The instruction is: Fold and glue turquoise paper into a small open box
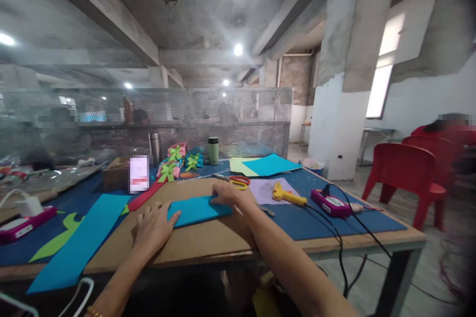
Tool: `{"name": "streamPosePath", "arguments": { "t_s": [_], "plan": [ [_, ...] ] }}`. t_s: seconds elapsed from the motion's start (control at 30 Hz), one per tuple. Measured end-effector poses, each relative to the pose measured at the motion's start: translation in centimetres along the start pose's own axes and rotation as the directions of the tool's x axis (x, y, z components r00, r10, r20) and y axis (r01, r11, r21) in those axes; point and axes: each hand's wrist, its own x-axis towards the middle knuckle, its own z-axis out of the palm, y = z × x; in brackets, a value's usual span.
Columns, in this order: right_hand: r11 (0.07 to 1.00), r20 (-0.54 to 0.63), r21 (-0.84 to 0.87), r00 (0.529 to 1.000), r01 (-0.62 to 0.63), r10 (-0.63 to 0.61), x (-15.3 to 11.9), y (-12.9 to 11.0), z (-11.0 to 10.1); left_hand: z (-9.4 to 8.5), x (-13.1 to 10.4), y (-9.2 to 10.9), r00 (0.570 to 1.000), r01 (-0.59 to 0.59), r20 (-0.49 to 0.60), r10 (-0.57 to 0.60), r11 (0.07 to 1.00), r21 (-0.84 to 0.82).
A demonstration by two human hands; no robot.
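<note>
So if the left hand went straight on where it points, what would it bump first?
Most likely the short blue piece: the left hand has its thumb over that piece's left end, though depth is hard to judge.

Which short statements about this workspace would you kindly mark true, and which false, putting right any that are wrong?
1. The left hand and right hand both touch the blue piece between them. True.
2. The yellow glue gun lies to the left of both hands. False: it lies to their right.
3. The green bottle stands upright. True.
4. The nearest visible chair is white. False: it is red.
5. Cardboard lies beneath the blue piece. True.
</note>
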Motion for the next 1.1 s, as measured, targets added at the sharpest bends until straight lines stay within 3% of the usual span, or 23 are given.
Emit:
{"name": "streamPosePath", "arguments": {
  "t_s": [0.13, 0.2, 0.3, 0.47, 0.6, 0.8, 1.1],
  "plan": [
    [0.991, -0.108, 0.124, 0.993, 0.052, -0.039, -0.4, 0.2, -0.1, -1.2, 3.5, 0.8, 0.994, -0.093, -0.060, 0.090, 0.994, -0.055],
    [0.975, -0.186, 0.192, 0.980, 0.109, -0.073, -0.6, 0.3, -0.4, -2.5, 5.3, 1.9, 0.975, -0.212, -0.086, 0.205, 0.974, -0.075],
    [0.933, -0.312, 0.286, 0.942, 0.218, -0.125, -0.8, 0.6, -0.8, -4.7, 7.2, 3.5, 0.927, -0.366, 0.034, 0.373, 0.921, -0.137],
    [0.770, -0.486, 0.517, 0.869, 0.375, -0.097, -0.9, 0.7, -1.2, -6.9, 7.7, 3.3, 0.913, -0.374, 0.106, 0.393, 0.913, -0.161],
    [0.662, -0.469, 0.658, 0.883, 0.359, -0.013, -1.2, 0.3, -1.2, -7.2, 7.0, 2.0, 0.920, -0.333, 0.105, 0.378, 0.894, -0.299],
    [0.371, -0.314, 0.879, 0.949, 0.298, -0.019, -1.6, -0.2, -0.6, -7.4, 6.3, 0.6, 0.915, -0.272, 0.123, 0.385, 0.813, -0.515],
    [0.278, -0.251, 0.926, 0.967, 0.256, -0.053, -2.2, -1.7, -0.9, -8.7, 4.8, -0.3, 0.885, -0.203, 0.235, 0.403, 0.786, -0.584]
  ]
}}
